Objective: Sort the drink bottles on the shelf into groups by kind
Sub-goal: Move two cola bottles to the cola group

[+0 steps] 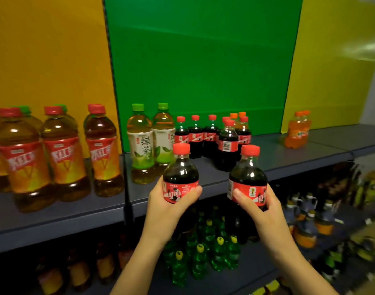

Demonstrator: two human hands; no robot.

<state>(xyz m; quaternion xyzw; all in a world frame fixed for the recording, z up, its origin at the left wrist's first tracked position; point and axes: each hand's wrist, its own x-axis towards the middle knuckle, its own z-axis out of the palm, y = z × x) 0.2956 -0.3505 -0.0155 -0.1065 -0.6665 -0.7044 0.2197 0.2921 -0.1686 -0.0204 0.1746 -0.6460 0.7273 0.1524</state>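
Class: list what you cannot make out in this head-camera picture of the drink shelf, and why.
Orange-capped bottles, head view: mostly caps show behind the cola group.
Green-capped bottles far left: bodies hidden by red tea bottles.
Held cola bottles: bases covered by the left hand and right hand.
Lower-shelf bottles at right: blurred, labels unreadable.

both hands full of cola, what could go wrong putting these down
Setting the left cola bottle or the right cola bottle into the packed cola cluster could knock over its front bottle, which stands near the shelf edge. Orange-capped bottles behind that cluster could get walled in, left unsorted.
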